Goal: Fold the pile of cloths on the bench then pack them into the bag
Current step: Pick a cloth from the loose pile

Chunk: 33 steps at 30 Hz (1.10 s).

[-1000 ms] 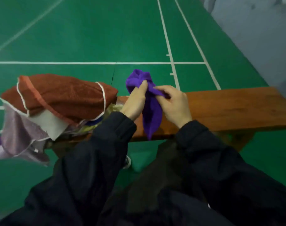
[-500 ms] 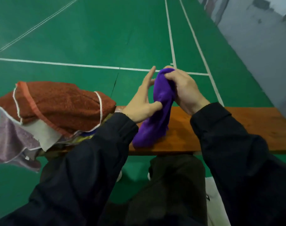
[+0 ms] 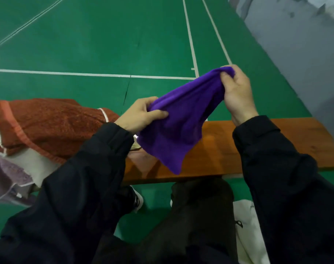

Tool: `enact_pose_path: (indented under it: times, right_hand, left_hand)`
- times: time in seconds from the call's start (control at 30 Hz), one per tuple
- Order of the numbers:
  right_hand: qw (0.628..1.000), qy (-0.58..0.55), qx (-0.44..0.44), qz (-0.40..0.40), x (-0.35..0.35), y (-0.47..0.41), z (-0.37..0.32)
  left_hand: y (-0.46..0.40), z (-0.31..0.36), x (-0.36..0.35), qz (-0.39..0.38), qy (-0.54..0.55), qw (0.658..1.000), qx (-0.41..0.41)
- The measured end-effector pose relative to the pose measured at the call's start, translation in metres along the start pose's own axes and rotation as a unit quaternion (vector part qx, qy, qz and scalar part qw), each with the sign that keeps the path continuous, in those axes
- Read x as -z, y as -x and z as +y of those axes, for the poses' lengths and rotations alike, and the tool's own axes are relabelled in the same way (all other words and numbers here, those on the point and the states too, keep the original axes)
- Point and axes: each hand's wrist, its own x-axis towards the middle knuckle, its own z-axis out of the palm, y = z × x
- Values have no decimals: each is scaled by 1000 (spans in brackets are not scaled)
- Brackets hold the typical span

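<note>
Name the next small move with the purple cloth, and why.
Probably lower it flat onto the bare bench. The left hand and right hand each pinch the purple cloth, which is stretched between them in the air, one corner hanging, not yet folded.

Indoor sports court: green floor (image 3: 86, 44), white boundary lines (image 3: 189, 35), wooden bench (image 3: 257, 149).
</note>
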Motion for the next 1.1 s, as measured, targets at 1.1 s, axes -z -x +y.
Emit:
enact_pose_path:
  times: [1.1]
  right_hand:
    - [971,40,-230,47,60,181,130]
  left_hand:
    - [115,-151,-18,70,-250,965,39]
